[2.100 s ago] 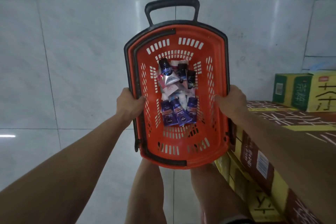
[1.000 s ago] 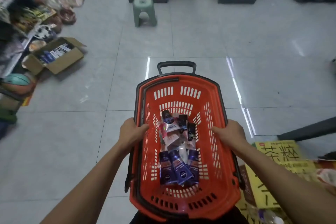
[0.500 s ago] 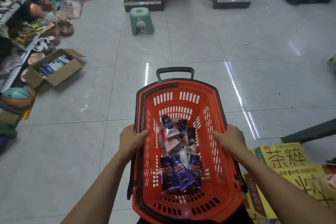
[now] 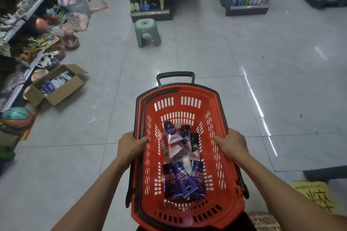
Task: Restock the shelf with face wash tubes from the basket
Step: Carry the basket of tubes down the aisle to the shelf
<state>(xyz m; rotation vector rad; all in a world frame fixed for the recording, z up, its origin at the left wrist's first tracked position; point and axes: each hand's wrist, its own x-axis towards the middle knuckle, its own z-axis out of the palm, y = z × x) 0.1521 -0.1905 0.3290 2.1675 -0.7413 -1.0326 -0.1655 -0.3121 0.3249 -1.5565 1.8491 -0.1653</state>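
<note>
Right now the step in hand looks like carrying: the orange basket (image 4: 187, 155) is held out over the tiled floor (image 4: 244, 62), and no tube has yet gone to a shelf. The left hand (image 4: 130, 147) grips the basket's left rim, fingers curled together over the edge with their tips inside the wall. The right hand (image 4: 232, 145) grips the right rim the same way, its fingers wrapped over the edge and pressed close to one another.

The face wash tubes (image 4: 181, 165) lie in a loose heap on the basket's bottom, along its middle. Three dark blue ones sit towards the near end, pale pink ones overlap in the centre, and a couple of black ones lie towards the far end.

Next, by my reckoning, the basket must be brought to the right shelf and set down or hung on one arm, so that a hand is free to lift a tube out.

As for writing, the front blue tube (image 4: 185, 182) shows a round "NIVEA" mark. A pink tube (image 4: 173, 138) reads something like "Softto", though that is unsure. Large dark characters sit on the yellow carton (image 4: 315, 197) by the right forearm. The open cardboard box (image 4: 56, 84) on the floor holds packs too small to read.
</note>
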